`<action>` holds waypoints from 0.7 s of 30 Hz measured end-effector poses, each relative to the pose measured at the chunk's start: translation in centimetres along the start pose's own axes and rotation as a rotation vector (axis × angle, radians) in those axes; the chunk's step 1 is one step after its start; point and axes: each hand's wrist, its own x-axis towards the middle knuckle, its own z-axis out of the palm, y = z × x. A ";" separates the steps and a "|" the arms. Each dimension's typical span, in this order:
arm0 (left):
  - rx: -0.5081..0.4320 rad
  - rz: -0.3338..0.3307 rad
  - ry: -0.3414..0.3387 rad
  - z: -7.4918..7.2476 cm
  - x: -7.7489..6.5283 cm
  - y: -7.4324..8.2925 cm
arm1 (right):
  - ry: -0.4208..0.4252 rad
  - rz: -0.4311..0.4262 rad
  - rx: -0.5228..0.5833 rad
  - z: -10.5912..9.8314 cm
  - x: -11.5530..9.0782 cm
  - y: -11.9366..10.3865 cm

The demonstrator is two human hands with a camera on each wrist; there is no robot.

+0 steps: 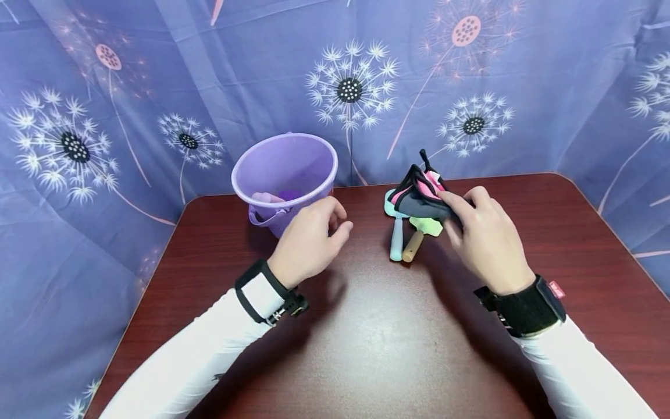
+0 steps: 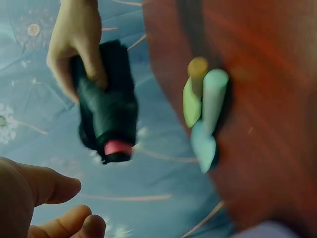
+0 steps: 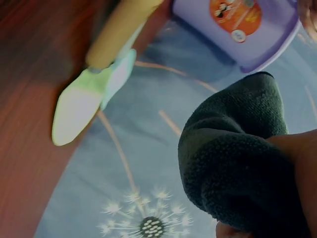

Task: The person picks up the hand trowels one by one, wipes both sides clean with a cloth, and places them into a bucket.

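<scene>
The right hand (image 1: 489, 238) pinches a folded cloth (image 1: 421, 205) above two small shovels (image 1: 396, 238) near the surface's (image 1: 581, 233) far edge. The left hand (image 1: 309, 240), fingers loosely bent, is beside a purple bucket (image 1: 285, 160). The cloth is fuzzy dark grey, pink inside, black-trimmed. The bucket's orange label (image 3: 237, 19) is too blurred to read.

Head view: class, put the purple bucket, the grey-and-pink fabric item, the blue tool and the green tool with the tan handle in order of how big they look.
1. Purple bucket
2. Grey-and-pink fabric item
3. Blue tool and green tool: too alike to rank; fabric hides part of the blue one.
</scene>
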 end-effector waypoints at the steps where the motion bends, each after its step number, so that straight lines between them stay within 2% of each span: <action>1: -0.017 -0.016 -0.017 0.7 0.0 -0.2 | 0.001 0.014 -0.003 0.1 0.0 0.3; 6: -0.075 -0.097 -0.102 4.2 0.7 -1.3 | 0.009 0.074 -0.024 0.6 -0.1 1.4; 11: -0.082 -0.175 -0.191 7.5 2.0 -2.1 | 0.003 0.107 -0.036 0.8 -0.2 2.0; 17: -0.056 -0.301 -0.271 10.7 4.2 -1.8 | 0.004 0.103 -0.044 0.9 -0.2 2.1; 21: -0.042 -0.354 -0.304 12.9 5.6 -1.4 | 0.005 0.101 -0.042 0.9 -0.2 2.1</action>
